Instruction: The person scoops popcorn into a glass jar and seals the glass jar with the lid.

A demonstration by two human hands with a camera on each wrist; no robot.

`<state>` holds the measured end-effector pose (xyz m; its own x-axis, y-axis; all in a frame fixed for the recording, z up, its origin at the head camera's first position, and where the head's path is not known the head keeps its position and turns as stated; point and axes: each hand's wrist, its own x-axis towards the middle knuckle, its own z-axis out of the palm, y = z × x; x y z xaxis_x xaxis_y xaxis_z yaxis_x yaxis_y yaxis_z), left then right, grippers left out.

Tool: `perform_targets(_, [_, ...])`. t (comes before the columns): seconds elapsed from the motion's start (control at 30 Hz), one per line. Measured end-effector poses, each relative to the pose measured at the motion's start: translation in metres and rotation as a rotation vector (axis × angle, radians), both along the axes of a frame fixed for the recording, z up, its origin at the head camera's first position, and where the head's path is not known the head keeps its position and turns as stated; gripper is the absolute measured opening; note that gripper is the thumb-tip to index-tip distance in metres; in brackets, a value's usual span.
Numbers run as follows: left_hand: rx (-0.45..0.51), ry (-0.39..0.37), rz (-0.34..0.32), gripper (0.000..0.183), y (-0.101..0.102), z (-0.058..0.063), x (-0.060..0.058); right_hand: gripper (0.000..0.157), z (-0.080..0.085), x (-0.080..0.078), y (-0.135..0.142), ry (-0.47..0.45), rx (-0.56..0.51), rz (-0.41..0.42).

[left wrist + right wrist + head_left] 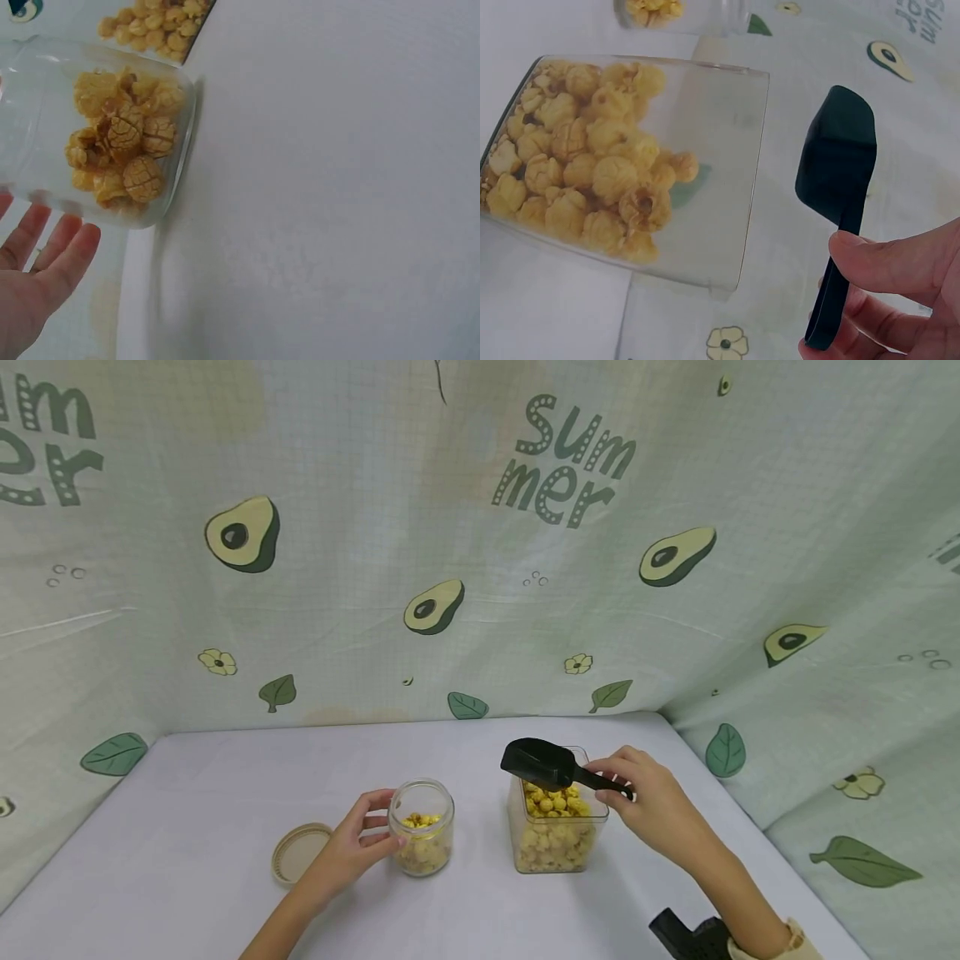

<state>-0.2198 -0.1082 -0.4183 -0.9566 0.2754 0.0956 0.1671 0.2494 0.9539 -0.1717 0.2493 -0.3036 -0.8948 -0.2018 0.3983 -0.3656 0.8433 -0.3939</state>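
My left hand [360, 839] holds a small round glass jar [442, 839] from its left side, thumb and fingers spread about it. Caramel-coloured popcorn [124, 142] lies in the jar's lower part. My right hand [645, 793] pinches the handle of a black scoop [542, 764] between thumb and fingers. The scoop hangs above a square clear container [517, 835], tilted, with no popcorn showing on it; its inside is not visible. In the right wrist view, popcorn [577, 165] fills much of that container, which stands right of the jar.
Left of the jar, partly behind my left forearm, a round beige lid [300, 852] lies on the white table [225, 793]. A printed cloth [337, 527] hangs behind and along the sides. A black device [693, 935] sits by my right wrist.
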Motion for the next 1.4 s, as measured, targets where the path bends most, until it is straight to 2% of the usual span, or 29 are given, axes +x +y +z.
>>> perform_targets(0.07, [-0.019, 0.033, 0.003, 0.065, 0.001, 0.003, 0.001, 0.029, -0.002, 0.001, 0.004, 0.004, 0.005, -0.009])
perform_targets(0.13, [-0.059, 0.102, 0.011, 0.068, 0.003, 0.007, 0.003, 0.029, -0.003, 0.002, 0.008, 0.008, 0.008, -0.016])
perform_targets(0.3, [-0.149, 0.369, 0.055, 0.070, 0.013, 0.026, 0.011, 0.029, -0.006, 0.003, 0.016, 0.020, 0.007, -0.023])
perform_targets(0.4, [-0.157, 0.491, 0.061, 0.067, 0.027, 0.040, 0.017, 0.029, -0.007, 0.004, 0.020, 0.024, 0.010, -0.027])
perform_targets(0.5, [-0.162, 0.555, 0.040, 0.064, 0.044, 0.050, 0.024, 0.030, -0.008, 0.004, 0.023, 0.031, 0.012, -0.034])
perform_targets(0.63, [-0.150, 0.614, -0.010, 0.062, 0.068, 0.055, 0.031, 0.030, -0.009, 0.005, 0.027, 0.040, 0.016, -0.046])
perform_targets(0.73, [-0.124, 0.598, -0.058, 0.059, 0.085, 0.055, 0.033, 0.030, -0.009, 0.006, 0.029, 0.046, 0.022, -0.052])
perform_targets(1.0, [-0.075, 0.396, -0.136, 0.057, 0.120, 0.044, 0.030, 0.030, -0.009, 0.005, 0.035, 0.050, 0.031, -0.064])
perform_targets(1.27, [-0.043, 0.215, -0.159, 0.064, 0.137, 0.036, 0.021, 0.030, -0.009, 0.006, 0.040, 0.035, 0.037, -0.076])
perform_targets(1.4, [-0.013, 0.197, -0.169, 0.062, 0.141, 0.032, 0.017, 0.030, -0.010, 0.005, 0.042, 0.044, 0.032, -0.071])
